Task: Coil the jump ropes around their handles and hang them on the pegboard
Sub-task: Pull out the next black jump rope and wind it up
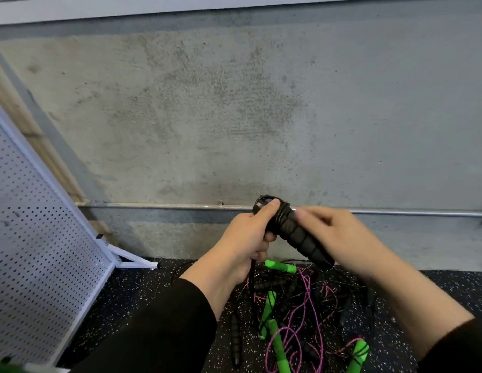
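A black jump rope handle (299, 235) with ribbed foam grip is held up in front of the concrete wall, tilted down to the right. My left hand (248, 238) grips its upper end, thumb over the thin black cord wound there. My right hand (339, 238) holds the handle from the right side, fingers curled behind it. A black cord hangs from my left hand toward the floor. Below lies a tangle of jump ropes (301, 310) with green handles (280, 266), black handles and pink-and-black cords. The white pegboard (41, 254) leans at the left.
The pegboard's white foot (135, 258) sticks out on the speckled black floor (143, 297). A metal pipe (396, 212) runs along the grey concrete wall low down. A green thing shows blurred at the bottom left corner.
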A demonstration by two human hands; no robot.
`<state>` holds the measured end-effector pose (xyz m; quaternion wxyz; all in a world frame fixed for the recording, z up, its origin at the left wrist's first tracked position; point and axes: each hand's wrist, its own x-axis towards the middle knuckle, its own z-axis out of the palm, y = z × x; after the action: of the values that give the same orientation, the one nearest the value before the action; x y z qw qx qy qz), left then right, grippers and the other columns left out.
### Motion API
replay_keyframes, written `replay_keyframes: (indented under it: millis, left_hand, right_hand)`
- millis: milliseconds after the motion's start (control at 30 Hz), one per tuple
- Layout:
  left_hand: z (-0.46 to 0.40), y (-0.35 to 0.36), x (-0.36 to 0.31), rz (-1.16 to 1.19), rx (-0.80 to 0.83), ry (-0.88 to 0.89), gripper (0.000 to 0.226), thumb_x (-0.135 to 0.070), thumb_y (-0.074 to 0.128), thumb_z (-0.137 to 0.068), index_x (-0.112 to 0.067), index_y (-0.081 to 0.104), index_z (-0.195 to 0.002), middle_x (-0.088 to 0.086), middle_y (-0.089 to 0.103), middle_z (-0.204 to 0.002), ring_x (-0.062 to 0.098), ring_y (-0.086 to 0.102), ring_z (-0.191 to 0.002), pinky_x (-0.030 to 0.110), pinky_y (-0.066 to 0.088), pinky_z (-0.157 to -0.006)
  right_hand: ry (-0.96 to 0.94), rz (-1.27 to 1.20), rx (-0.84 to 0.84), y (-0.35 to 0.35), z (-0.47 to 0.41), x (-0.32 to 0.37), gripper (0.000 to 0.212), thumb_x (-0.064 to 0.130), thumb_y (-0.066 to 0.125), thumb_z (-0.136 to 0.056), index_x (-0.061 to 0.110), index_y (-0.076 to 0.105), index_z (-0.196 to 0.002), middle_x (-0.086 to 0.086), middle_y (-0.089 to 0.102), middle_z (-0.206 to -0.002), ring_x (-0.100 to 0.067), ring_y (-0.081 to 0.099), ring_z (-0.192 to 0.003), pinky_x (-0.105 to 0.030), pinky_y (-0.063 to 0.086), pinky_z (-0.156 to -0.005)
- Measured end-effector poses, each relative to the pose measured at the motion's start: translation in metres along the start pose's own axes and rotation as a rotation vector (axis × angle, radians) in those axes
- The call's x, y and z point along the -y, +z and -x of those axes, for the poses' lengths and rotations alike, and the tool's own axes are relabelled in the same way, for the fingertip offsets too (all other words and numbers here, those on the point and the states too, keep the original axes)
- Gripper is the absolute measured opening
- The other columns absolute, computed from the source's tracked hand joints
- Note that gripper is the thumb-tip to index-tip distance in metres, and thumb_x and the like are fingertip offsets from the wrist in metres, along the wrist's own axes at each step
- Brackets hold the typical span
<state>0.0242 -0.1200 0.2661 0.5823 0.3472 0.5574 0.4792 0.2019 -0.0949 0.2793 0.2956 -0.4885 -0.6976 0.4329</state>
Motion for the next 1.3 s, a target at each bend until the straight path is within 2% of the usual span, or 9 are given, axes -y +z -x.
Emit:
replay_keyframes:
  millis: [100,267,467,567,733,833,933,1133,1300]
  left_hand:
    - [0.003,-0.001,-0.004,0.04,0.074,0.051,0.037,-0.05,0.06,-0.098,-0.018,0.053,-0.082,-0.001,0.045,-0.061,0.008,0.024,-0.045,0.02,0.02,-0.041]
    - [0.005,0.0,-0.006,0.057,0.113,0.115,0.038,-0.049,0.061,-0.097,-0.017,0.053,-0.077,0.0,0.046,-0.06,0.007,0.025,-0.046,0.019,0.02,-0.042]
    - [0.006,0.001,-0.006,-0.076,0.098,0.136,0.042,-0.055,0.049,-0.101,-0.019,0.055,-0.083,-0.002,0.044,-0.068,0.007,0.025,-0.046,0.021,0.021,-0.043]
    - [0.011,0.012,0.001,-0.219,0.094,0.113,0.047,-0.058,0.043,-0.103,-0.019,0.067,-0.107,-0.006,0.044,-0.067,0.005,0.032,-0.044,0.02,0.028,-0.043]
    - [0.011,0.012,-0.003,-0.253,0.128,0.001,0.06,-0.066,0.039,-0.1,-0.014,0.067,-0.113,-0.005,0.049,-0.067,0.007,0.029,-0.043,0.021,0.026,-0.043]
    - [0.009,0.007,-0.006,-0.191,0.119,-0.057,0.072,-0.069,0.035,-0.1,-0.006,0.067,-0.118,-0.007,0.042,-0.058,0.008,0.022,-0.043,0.021,0.021,-0.042]
    - [0.008,0.004,-0.009,-0.137,0.121,-0.082,0.078,-0.07,0.035,-0.099,-0.002,0.067,-0.12,-0.007,0.041,-0.056,0.007,0.019,-0.042,0.021,0.02,-0.04]
    - [0.007,-0.002,-0.013,0.005,0.135,-0.136,0.073,-0.073,0.051,-0.09,-0.004,0.067,-0.107,-0.004,0.048,-0.062,0.004,0.023,-0.039,0.017,0.016,-0.035]
    - [0.006,-0.001,-0.002,0.039,-0.07,-0.154,0.052,-0.067,0.069,-0.083,-0.016,0.06,-0.087,-0.006,0.046,-0.056,0.006,0.022,-0.042,0.019,0.016,-0.037]
  right_hand:
    - [0.369,-0.685,0.19,-0.012,0.007,-0.004,0.064,0.058,0.048,-0.096,0.002,0.072,-0.114,-0.027,0.072,-0.109,-0.036,0.072,-0.086,-0.041,0.064,-0.076]
    - [0.467,-1.02,0.501,-0.019,0.016,-0.005,0.054,0.045,0.045,-0.096,0.006,0.074,-0.119,-0.027,0.067,-0.102,-0.028,0.066,-0.063,-0.036,0.062,-0.057]
    - [0.276,-1.042,0.336,-0.011,0.007,-0.004,0.055,0.036,0.043,-0.101,-0.002,0.051,-0.14,-0.019,0.057,-0.087,-0.018,0.045,-0.058,-0.025,0.039,-0.048]
    - [0.214,-1.047,0.197,-0.013,-0.001,-0.004,0.056,0.036,0.044,-0.102,-0.006,0.048,-0.139,-0.019,0.058,-0.086,-0.019,0.046,-0.058,-0.026,0.04,-0.046]
    - [0.156,-0.734,0.052,-0.011,-0.005,-0.012,0.032,0.032,0.042,-0.108,0.013,0.059,-0.128,-0.018,0.06,-0.089,-0.019,0.048,-0.059,-0.03,0.04,-0.05]
    - [0.022,-0.117,-0.053,-0.013,-0.009,-0.018,0.028,0.029,0.047,-0.107,0.037,0.058,-0.132,-0.002,0.064,-0.087,-0.012,0.054,-0.06,-0.028,0.044,-0.056]
    - [-0.088,0.226,-0.098,-0.01,-0.01,-0.02,0.04,0.03,0.053,-0.104,0.048,0.048,-0.14,0.017,0.062,-0.1,-0.002,0.059,-0.086,-0.014,0.041,-0.072]
    - [-0.196,0.691,-0.148,0.015,-0.009,-0.021,0.062,0.044,0.06,-0.097,0.051,0.033,-0.152,-0.002,0.045,-0.106,-0.027,0.046,-0.106,-0.041,0.047,-0.09]
    - [-0.298,0.822,-0.128,0.026,0.002,-0.013,0.061,0.057,0.044,-0.097,0.053,0.024,-0.154,0.001,0.04,-0.108,-0.021,0.04,-0.102,-0.039,0.049,-0.086]
